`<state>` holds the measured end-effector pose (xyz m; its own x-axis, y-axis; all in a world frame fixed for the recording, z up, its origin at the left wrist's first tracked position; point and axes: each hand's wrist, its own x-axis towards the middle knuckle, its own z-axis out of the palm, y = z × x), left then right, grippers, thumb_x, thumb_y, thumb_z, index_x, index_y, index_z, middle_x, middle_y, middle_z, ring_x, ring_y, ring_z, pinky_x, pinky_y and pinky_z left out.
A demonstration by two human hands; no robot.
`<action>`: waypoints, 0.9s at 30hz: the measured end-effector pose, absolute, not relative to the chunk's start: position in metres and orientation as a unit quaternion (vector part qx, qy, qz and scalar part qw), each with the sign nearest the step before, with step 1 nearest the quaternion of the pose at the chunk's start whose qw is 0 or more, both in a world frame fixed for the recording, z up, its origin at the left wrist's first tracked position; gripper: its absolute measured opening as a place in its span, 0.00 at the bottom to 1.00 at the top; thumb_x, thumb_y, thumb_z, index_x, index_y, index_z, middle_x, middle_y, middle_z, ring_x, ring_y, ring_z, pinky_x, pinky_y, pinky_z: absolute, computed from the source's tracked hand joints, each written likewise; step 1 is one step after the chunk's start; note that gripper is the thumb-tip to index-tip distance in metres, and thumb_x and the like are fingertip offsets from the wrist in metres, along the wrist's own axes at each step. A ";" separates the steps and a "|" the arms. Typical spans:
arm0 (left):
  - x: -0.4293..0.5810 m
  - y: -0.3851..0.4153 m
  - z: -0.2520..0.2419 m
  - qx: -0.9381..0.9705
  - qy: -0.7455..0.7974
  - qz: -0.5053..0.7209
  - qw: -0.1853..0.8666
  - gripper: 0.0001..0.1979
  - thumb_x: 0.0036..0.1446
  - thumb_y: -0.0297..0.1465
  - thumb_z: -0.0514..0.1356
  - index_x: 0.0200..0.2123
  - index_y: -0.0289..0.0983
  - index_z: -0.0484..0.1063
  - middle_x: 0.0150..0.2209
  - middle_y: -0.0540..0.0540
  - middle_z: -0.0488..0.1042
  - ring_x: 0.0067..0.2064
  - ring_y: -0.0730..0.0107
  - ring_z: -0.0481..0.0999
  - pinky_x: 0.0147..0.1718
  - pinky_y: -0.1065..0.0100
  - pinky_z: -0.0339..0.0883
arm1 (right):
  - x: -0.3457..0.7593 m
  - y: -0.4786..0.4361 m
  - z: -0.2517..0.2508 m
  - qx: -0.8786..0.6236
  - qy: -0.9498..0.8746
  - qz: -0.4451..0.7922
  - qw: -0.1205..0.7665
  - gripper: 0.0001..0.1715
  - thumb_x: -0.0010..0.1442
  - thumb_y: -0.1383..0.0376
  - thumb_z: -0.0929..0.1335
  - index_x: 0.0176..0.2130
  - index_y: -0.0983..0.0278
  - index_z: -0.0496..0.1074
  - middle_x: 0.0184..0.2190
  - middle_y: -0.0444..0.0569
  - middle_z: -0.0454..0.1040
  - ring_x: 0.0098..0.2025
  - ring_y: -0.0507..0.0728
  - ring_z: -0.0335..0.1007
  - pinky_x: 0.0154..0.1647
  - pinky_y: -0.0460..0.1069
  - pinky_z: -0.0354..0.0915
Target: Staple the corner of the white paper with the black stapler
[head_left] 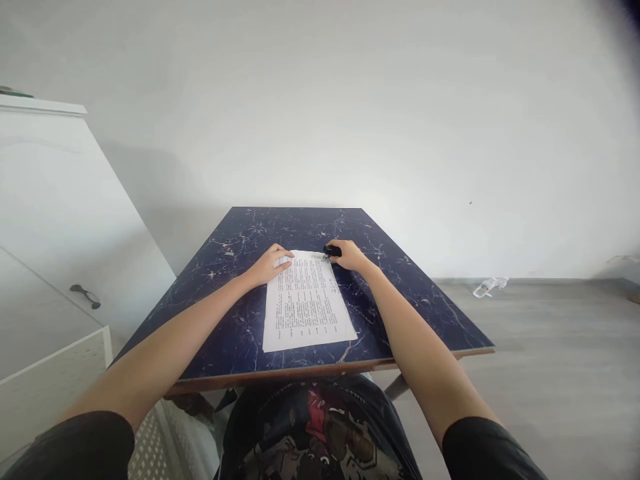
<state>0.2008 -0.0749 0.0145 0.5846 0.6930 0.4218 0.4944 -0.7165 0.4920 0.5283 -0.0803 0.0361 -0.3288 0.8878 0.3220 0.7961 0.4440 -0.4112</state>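
A small stack of printed sheets (305,307) lies on the dark blue marble-patterned table (225,347) in front of me. My left hand (270,265) rests at the stack's upper left corner, thumb and fingers apart and touching the paper. At the opposite upper corner, my right hand (350,255) is closed around a black stapler (332,251). The stapler's front end meets the paper's corner; whether its jaws are pressed together is too small to tell. Part of the stapler is hidden by my fingers.
A white cabinet (45,180) with a dark handle (86,296) stands to the left. Behind the table rises a pale wall (300,100). A crumpled clear plastic bag (490,287) lies on the grey floor (540,373) to the right. The table's brown front edge (300,375) is close to my body.
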 end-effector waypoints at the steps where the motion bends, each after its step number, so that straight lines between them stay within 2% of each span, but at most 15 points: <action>1: 0.201 -0.075 0.015 0.875 0.339 0.304 0.163 0.18 0.69 0.44 0.58 0.54 0.42 0.77 0.50 0.41 0.68 0.53 0.55 0.74 0.59 0.48 0.67 | 0.528 -0.080 0.036 -0.516 -0.812 0.091 0.257 0.24 0.57 0.70 0.74 0.54 0.62 0.78 0.50 0.52 0.82 0.52 0.63 0.78 0.54 0.52 0.70; 8: 0.202 -0.075 0.015 0.878 0.336 0.300 0.163 0.19 0.69 0.44 0.56 0.54 0.41 0.77 0.50 0.41 0.68 0.53 0.55 0.73 0.60 0.47 0.67 | 0.518 -0.080 0.035 -0.521 -0.809 0.082 0.259 0.25 0.58 0.70 0.73 0.55 0.61 0.77 0.53 0.52 0.81 0.56 0.65 0.76 0.59 0.55 0.68; 16: 0.202 -0.074 0.013 0.875 0.337 0.305 0.165 0.19 0.70 0.44 0.56 0.54 0.42 0.77 0.50 0.41 0.68 0.52 0.55 0.74 0.58 0.47 0.68 | 0.515 -0.082 0.035 -0.534 -0.805 0.078 0.246 0.26 0.59 0.70 0.73 0.56 0.60 0.77 0.54 0.52 0.80 0.56 0.65 0.75 0.59 0.55 0.68; 20: 0.202 -0.073 0.012 0.873 0.333 0.316 0.164 0.19 0.69 0.45 0.56 0.53 0.42 0.78 0.49 0.41 0.69 0.52 0.55 0.74 0.58 0.48 0.68 | 0.516 -0.083 0.037 -0.516 -0.818 0.076 0.243 0.31 0.59 0.65 0.74 0.62 0.58 0.73 0.57 0.52 0.78 0.59 0.65 0.73 0.61 0.56 0.66; 22: 0.202 -0.072 0.011 0.873 0.334 0.315 0.163 0.19 0.69 0.45 0.56 0.53 0.42 0.78 0.49 0.41 0.69 0.53 0.55 0.74 0.59 0.48 0.68 | 0.515 -0.084 0.038 -0.500 -0.821 0.081 0.263 0.29 0.64 0.61 0.70 0.64 0.56 0.72 0.59 0.51 0.75 0.61 0.63 0.70 0.63 0.55 0.65; 24: 0.202 -0.071 0.010 0.875 0.336 0.308 0.163 0.19 0.70 0.44 0.56 0.54 0.42 0.77 0.50 0.41 0.68 0.54 0.55 0.74 0.59 0.48 0.67 | 0.513 -0.084 0.039 -0.503 -0.811 0.096 0.283 0.23 0.71 0.59 0.62 0.61 0.55 0.74 0.60 0.49 0.74 0.62 0.61 0.70 0.63 0.54 0.64; 27: 0.201 -0.071 0.010 0.877 0.337 0.302 0.164 0.18 0.70 0.43 0.56 0.54 0.42 0.77 0.51 0.41 0.68 0.54 0.55 0.74 0.59 0.48 0.66 | 0.508 -0.083 0.038 -0.538 -0.789 0.119 0.270 0.26 0.75 0.59 0.56 0.59 0.56 0.77 0.60 0.48 0.76 0.61 0.61 0.71 0.63 0.54 0.63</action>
